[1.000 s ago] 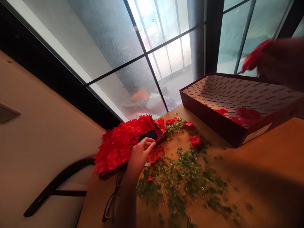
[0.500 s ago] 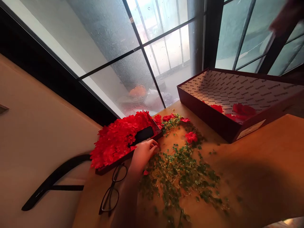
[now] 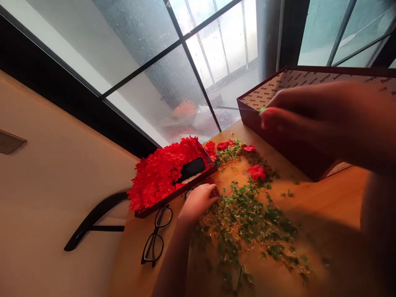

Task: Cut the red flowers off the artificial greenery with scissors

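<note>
Right hand [image 3: 312, 119] grips a green sprig [image 3: 262, 111] above illegibly printed box lining [image 3: 262, 97].

From where I stand, the camera rides on the person's head and looks forward and down, rolled to one side, so the bars of the window [image 3: 198, 49] run aslant across the top. It sits close to the work: the right hand [image 3: 312, 119] looms large at the right edge, the left hand [image 3: 199, 202] sits lower and smaller, and the wooden surface [image 3: 334, 198] fills the bottom, with a pale wall [image 3: 62, 173] along the left.
</note>
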`<state>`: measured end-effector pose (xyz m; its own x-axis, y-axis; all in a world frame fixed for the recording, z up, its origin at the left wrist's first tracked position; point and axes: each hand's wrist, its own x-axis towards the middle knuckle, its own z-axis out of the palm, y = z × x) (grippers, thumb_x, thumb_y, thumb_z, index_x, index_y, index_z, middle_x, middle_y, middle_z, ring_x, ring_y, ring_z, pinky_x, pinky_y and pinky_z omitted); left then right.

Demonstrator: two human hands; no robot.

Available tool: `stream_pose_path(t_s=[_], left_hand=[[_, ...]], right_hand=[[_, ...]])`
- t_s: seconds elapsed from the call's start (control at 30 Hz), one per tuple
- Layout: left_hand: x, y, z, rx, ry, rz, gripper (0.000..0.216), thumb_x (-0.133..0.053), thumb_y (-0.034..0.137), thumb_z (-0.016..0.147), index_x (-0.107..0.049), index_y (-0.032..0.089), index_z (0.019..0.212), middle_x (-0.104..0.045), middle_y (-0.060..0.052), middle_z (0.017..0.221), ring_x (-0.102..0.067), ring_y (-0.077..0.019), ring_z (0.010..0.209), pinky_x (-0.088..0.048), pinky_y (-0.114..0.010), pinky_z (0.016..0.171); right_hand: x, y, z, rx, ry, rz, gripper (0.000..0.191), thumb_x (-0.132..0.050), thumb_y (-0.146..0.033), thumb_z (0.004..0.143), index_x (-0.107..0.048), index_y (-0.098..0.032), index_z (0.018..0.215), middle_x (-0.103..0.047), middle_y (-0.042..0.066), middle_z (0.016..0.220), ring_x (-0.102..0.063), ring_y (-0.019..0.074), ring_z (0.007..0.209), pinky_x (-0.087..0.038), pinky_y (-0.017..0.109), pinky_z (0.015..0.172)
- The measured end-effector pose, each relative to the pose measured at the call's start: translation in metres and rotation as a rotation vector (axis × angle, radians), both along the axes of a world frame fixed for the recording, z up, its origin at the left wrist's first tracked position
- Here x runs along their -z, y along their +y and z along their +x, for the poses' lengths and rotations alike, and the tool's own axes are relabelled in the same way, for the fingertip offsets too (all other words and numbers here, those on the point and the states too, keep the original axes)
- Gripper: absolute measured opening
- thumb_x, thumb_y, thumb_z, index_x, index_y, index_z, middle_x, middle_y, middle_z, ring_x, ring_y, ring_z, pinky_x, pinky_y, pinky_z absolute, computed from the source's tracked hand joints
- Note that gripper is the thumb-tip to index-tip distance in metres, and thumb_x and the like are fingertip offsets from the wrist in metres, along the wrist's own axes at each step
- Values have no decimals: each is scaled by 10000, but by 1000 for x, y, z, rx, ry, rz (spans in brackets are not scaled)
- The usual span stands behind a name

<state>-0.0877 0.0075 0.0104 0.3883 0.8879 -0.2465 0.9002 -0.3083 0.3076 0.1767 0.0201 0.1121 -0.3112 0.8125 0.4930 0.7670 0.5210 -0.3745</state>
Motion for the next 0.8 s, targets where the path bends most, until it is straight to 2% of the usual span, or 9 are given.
stream_pose_path(t_s=[0.07, 0.17, 0.33, 0.4, 0.5, 0.63, 0.8], left_hand=[[1, 2, -1, -3, 16, 5, 108, -490, 260, 694, -566, 183, 701, -601, -20, 755, -545, -163, 723, -399, -241, 623], [-6, 3, -4, -52, -62, -16, 125, -483, 282, 701, -556, 180, 706, -608, -18, 734, -557, -161, 694, -410, -251, 615], [-40, -4, -11, -321, -582, -87, 133, -508, 305, 709, -513, 180, 755, -637, -7, 747, -594, -139, 715, -447, -244, 657], [-54, -8, -12, -419, -760, -95, 118, -564, 265, 673, -528, 169, 730, -647, -12, 766, -598, -129, 717, -454, -232, 667], [-66, -13, -11, -521, -919, -97, 107, -631, 186, 600, -572, 148, 681, -656, -15, 750, -597, -110, 649, -462, -203, 617], [-70, -18, -7, -594, -1065, -77, 133, -662, 107, 533, -591, 146, 639, -663, -1, 686, -594, -98, 616, -456, -178, 590], [-71, -19, -7, -624, -1160, -101, 107, -650, 137, 559, -568, 152, 626, -663, 1, 619, -588, -93, 529, -451, -176, 523]], right_hand=[[1, 3, -13, -27, -66, 7, 366, -338, -446, 807, -557, -169, 711, -463, -32, 513, -386, 48, 431, -267, 199, 449], [13, 10, -30, -212, -155, -57, 267, -389, -345, 802, -554, -182, 669, -498, -31, 532, -371, 50, 409, -234, 212, 424], [29, 15, -43, -455, -254, -170, 201, -414, -299, 800, -566, -199, 715, -548, -22, 585, -451, 72, 470, -248, 221, 445], [30, 14, -46, -476, -269, -181, 193, -412, -298, 805, -560, -207, 721, -552, -24, 588, -461, 78, 485, -248, 220, 449], [28, 12, -50, -465, -245, -135, 180, -410, -313, 808, -537, -211, 734, -544, -31, 582, -456, 80, 486, -242, 223, 451], [23, 9, -51, -475, -220, -88, 191, -411, -323, 808, -506, -199, 697, -527, -38, 562, -434, 75, 469, -237, 230, 453], [20, 2, -50, -520, -189, -121, 185, -390, -321, 821, -505, -211, 728, -541, -46, 582, -450, 75, 478, -252, 228, 458]])
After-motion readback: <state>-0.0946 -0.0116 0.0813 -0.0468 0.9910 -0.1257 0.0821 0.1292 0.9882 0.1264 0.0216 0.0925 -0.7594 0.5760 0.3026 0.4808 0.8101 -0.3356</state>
